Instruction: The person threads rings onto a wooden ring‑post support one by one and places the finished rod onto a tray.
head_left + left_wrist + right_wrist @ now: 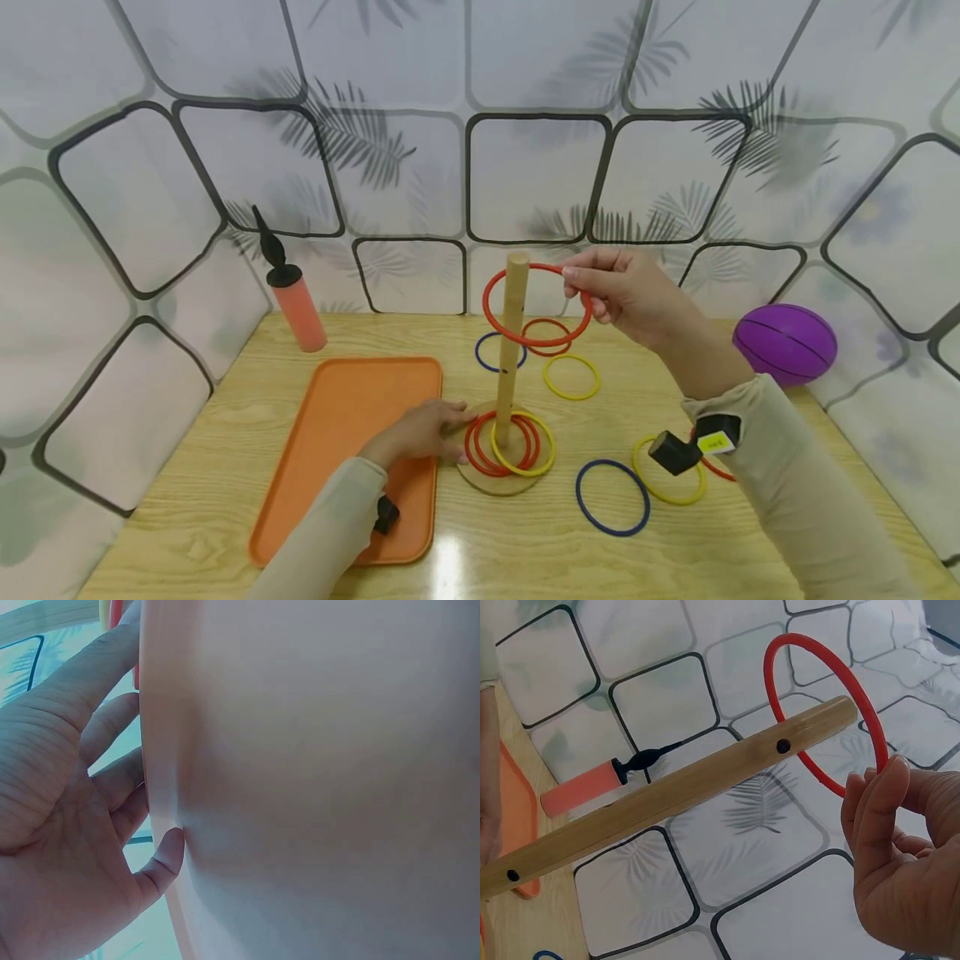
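My right hand [626, 292] pinches a red ring [551, 342] between thumb and fingers near the top of an upright wooden post [508, 358]. In the right wrist view the post's tip shows inside the loop of the ring [769, 675]. At the foot of the post, several red rings and a yellow ring [553, 442] lie around it on the round wooden base [498, 485]. My left hand [423, 433] is low beside that base, its loosely spread fingertips at the base's left edge. It holds nothing and overlaps the orange tray [352, 392].
Behind the post lie a blue ring [477, 354], a red ring [547, 321] and a yellow ring [597, 379]. Front right are another blue ring [579, 500] and yellow ring [678, 502]. A pink hand pump [298, 312] stands back left; a purple ball [786, 343] sits right.
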Tool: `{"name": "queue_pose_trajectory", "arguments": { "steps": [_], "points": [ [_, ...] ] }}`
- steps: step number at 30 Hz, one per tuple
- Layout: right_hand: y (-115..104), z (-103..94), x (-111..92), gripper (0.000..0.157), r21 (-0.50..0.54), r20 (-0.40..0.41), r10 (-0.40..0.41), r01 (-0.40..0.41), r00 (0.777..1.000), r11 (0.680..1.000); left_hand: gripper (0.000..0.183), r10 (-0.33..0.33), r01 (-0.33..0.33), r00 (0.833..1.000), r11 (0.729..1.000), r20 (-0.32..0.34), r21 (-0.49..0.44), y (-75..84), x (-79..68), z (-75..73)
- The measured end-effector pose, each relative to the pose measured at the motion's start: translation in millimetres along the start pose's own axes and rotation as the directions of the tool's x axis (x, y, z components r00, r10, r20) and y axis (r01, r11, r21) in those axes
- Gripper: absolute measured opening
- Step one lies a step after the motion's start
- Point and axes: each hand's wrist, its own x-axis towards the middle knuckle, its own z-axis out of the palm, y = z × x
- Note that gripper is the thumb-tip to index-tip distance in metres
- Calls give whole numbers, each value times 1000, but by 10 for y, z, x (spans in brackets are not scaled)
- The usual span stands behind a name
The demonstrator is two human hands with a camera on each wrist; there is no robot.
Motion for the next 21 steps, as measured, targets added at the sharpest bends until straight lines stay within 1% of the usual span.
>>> {"name": "queue_pose_trajectory", "arguments": {
  "steps": [7, 12, 21],
  "points": [
    [275, -47, -27, 15, -20, -1, 69, -69, 998, 997, 72, 17, -17, 1000, 1000, -3, 17, -10, 11, 3],
    [480, -101, -55, 15, -13, 6, 104, -104, 995, 995, 72, -2, 2, 1000, 1000, -1, 21, -19, 9, 8],
    [893, -206, -105, 15, -35, -1, 166, -165, 986, 986, 72, -4, 4, 1000, 1000, 2, 21, -13, 11, -2]
  ]
}}
